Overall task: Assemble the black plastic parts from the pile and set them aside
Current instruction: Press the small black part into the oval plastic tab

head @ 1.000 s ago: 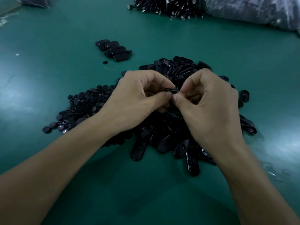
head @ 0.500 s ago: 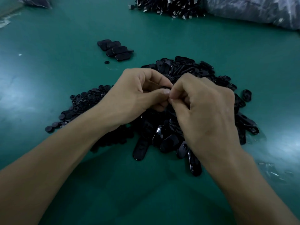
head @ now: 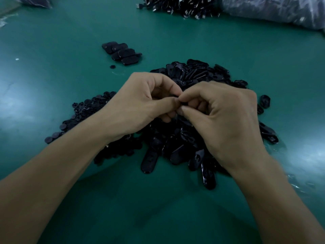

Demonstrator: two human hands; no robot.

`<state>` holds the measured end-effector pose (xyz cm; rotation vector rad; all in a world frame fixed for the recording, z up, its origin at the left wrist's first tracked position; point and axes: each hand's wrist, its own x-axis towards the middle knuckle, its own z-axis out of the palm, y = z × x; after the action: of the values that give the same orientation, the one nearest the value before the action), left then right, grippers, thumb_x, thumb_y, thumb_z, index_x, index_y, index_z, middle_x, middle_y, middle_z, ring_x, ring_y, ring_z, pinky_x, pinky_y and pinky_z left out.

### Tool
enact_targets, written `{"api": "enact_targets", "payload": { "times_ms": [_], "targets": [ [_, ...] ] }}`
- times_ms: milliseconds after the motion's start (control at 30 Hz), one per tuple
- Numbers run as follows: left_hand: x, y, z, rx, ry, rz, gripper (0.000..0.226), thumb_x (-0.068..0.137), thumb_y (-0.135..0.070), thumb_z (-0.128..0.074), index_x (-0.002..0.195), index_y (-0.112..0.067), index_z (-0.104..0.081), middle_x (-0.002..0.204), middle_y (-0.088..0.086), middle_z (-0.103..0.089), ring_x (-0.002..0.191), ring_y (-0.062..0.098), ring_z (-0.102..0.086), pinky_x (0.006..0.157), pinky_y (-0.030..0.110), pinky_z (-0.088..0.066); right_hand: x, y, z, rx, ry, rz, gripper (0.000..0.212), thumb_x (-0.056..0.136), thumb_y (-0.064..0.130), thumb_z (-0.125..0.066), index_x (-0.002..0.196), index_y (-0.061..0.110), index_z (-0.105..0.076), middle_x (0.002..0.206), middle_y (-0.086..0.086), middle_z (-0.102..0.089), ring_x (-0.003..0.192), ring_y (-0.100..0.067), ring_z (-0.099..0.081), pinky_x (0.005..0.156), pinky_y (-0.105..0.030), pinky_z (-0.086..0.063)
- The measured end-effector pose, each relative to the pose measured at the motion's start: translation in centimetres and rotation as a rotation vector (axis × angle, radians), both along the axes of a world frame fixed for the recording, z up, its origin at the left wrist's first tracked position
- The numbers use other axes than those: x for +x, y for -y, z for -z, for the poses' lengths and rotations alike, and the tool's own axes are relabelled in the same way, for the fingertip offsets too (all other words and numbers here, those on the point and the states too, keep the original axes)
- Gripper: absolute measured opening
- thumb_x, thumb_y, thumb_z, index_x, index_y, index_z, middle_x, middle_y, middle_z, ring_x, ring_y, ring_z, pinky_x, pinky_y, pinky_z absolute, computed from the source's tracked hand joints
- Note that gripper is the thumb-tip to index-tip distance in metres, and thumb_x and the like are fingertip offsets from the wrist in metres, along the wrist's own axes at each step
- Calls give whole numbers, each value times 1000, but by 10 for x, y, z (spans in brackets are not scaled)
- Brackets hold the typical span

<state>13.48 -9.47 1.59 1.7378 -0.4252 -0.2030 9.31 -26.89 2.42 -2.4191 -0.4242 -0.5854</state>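
Pinching a small black part (head: pixel 184 103) with left hand (head: pixel 140 104) and right hand (head: pixel 223 117), both curled tight around it just above the pile (head: pixel 193 74) on the bench (head: pixel 52 50), probably risking a slip down into the pile if pressed crooked, well apart from the finished row (head: pixel 123 53).

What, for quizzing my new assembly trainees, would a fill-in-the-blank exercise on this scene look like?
1. The left hand and the right hand together pinch a small ____ part.
2. The set-aside group lies beyond the pile, off to its ____.
3. The table is ____ in colour.

Missing words: black, left, green.
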Motion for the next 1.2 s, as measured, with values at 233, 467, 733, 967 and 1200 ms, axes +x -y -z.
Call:
{"api": "enact_targets", "payload": {
  "times_ms": [233, 467, 733, 967, 1200],
  "targets": [
    [-2, 2, 0, -88, -56, -36, 9, 90, -2, -68, 92, -10, -72, 80, 10, -76, 70, 12, -71, 65, 20, -58, 1, -1, 2, 164, -70, 13, 16, 90, 12, -73, 98, 25, -78, 83, 16, -70, 74, 2, -64, 69, -9, -49],
    [-2, 3, -2, -174, -124, -61, 18, 88, 6, -68, 95, -10, -71, 77, 7, -76, 71, 13, -73, 65, 21, -59, 3, 1, -1, 361, -208, 15, 23, 88, 15, -74, 87, 36, -64, 78, 15, -70, 76, -3, -69, 67, -18, -54],
    [-4, 2, -3, -214, -123, -74, 20, 85, 8, -69, 93, -11, -73, 74, 6, -75, 71, 15, -74, 66, 23, -59, 2, 3, -3, 395, -243, 68, 36, 85, 18, -75, 77, 36, -45, 81, 5, -72, 78, -12, -69, 72, -41, -59],
    [-5, 4, -3, -182, -98, -63, 19, 83, 7, -72, 89, -11, -74, 74, 8, -75, 70, 16, -73, 66, 23, -59, 2, 2, -5, 344, -256, 69, 35, 85, 18, -76, 79, 36, -47, 82, 4, -71, 80, -14, -69, 72, -43, -58],
    [-5, 4, -2, -132, -92, -78, 17, 85, 1, -74, 85, -16, -76, 77, 8, -77, 71, 18, -74, 68, 25, -60, 1, 0, -5, 292, -232, 86, 39, 85, 15, -77, 76, 35, -45, 79, 3, -70, 75, -14, -69, 66, -38, -58]
  ]
}}
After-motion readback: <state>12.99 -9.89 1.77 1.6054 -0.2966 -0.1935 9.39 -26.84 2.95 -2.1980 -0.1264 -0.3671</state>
